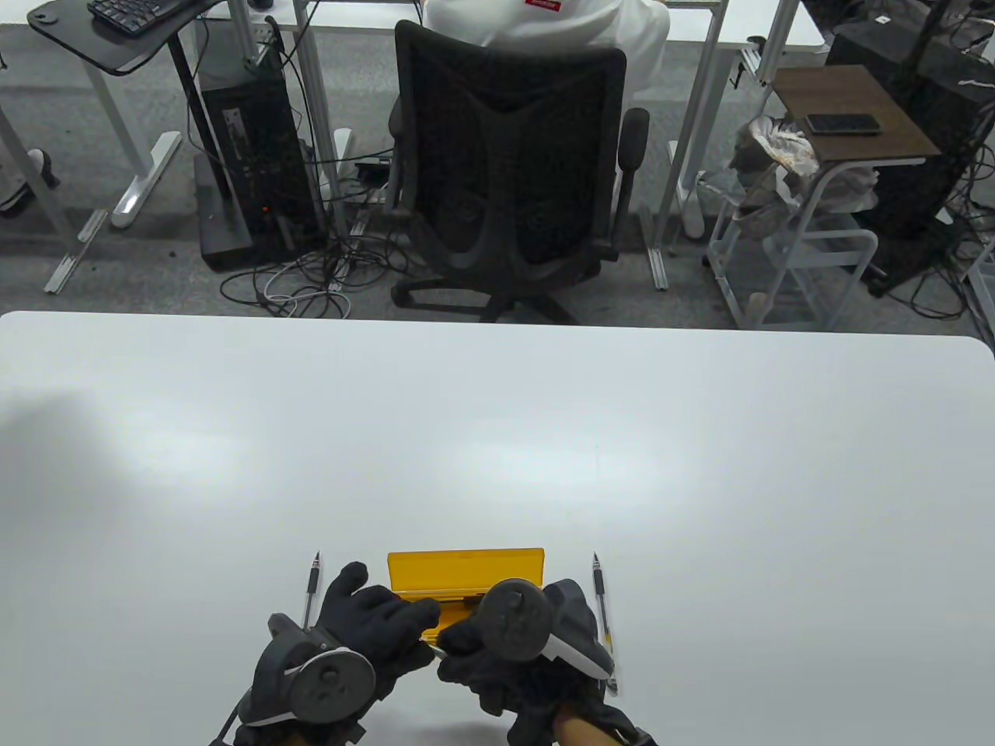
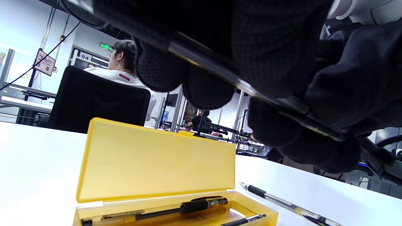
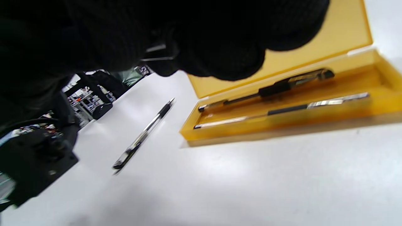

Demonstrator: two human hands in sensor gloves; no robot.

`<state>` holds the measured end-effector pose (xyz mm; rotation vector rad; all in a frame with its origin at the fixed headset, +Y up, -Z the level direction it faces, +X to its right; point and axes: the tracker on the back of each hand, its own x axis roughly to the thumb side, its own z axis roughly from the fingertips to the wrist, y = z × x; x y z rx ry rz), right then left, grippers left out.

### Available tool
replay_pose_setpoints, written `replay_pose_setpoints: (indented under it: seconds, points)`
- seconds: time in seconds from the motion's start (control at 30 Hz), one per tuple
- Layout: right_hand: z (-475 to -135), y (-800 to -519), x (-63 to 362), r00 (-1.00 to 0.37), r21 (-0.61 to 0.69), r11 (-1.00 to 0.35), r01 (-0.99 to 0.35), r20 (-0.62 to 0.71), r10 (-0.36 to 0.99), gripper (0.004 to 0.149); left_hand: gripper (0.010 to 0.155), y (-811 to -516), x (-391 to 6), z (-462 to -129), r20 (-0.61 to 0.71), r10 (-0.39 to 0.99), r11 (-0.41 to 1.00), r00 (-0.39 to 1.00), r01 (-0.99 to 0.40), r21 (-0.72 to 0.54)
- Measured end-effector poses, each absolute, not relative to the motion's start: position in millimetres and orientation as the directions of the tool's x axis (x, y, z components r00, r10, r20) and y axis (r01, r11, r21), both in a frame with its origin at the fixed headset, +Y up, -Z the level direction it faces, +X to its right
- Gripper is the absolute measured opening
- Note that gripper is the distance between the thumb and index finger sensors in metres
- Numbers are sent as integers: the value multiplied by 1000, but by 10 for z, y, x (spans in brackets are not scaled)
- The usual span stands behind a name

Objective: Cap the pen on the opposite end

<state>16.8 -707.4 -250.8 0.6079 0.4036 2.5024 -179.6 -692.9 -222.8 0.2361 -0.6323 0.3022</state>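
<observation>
My left hand (image 1: 416, 622) and right hand (image 1: 460, 643) meet just in front of the open yellow pen case (image 1: 466, 566). Together they hold one pen (image 2: 216, 71) level above the table. In the left wrist view my left fingers (image 2: 201, 91) wrap around the clear barrel. My right hand (image 2: 333, 94) grips the dark cap end (image 2: 317, 125) of the same pen. In the right wrist view a metal clip (image 3: 157, 53) shows between my right fingers (image 3: 220, 53); the rest of the pen is hidden. I cannot tell which end the cap sits on.
Two more pens (image 3: 273, 88) (image 3: 292, 108) lie in the case's tray (image 3: 381, 67), its lid (image 2: 157, 160) standing open. One loose pen (image 1: 312, 589) lies left of my left hand, another (image 1: 603, 614) right of my right hand. The table's near edge is close below my wrists.
</observation>
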Motion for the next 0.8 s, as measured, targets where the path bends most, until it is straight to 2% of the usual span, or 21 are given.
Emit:
replay_pose_setpoints:
  seconds: [0.07,0.13,0.2,0.3,0.4,0.53,0.63,0.8]
  points:
    - [-2534,-7095,167,-768,431,-802,-414,307,562,47,61,-6927,-1815,-2228,600,174,931,781,-328,157]
    - [-2545,-7096,209,-820,385,-843,-375,286,495,47,66,-6896,-1875,-2244,578,173,922,798,-337,190]
    - [-2566,-7073,286,-858,340,-872,-352,255,446,47,65,-6895,-1955,-2270,539,226,906,811,-378,190]
    - [-2600,-6992,445,-873,242,-881,-406,181,452,48,64,-6953,-2054,-2320,489,297,896,820,-416,154]
    - [-2624,-6894,610,-893,137,-897,-421,110,436,49,63,-6995,-2111,-2359,453,295,906,841,-397,146]
    - [-2663,-6842,807,-939,43,-938,-344,-32,343,49,62,-7013,-2127,-2377,435,306,907,847,-398,137]
    - [-2723,-6925,953,-958,38,-976,-215,-200,204,49,62,-7013,-2118,-2381,433,305,909,848,-395,135]
    - [-2843,-7172,1106,-928,189,-982,-5,-366,-66,48,61,-7026,-2098,-2394,431,303,913,850,-388,123]
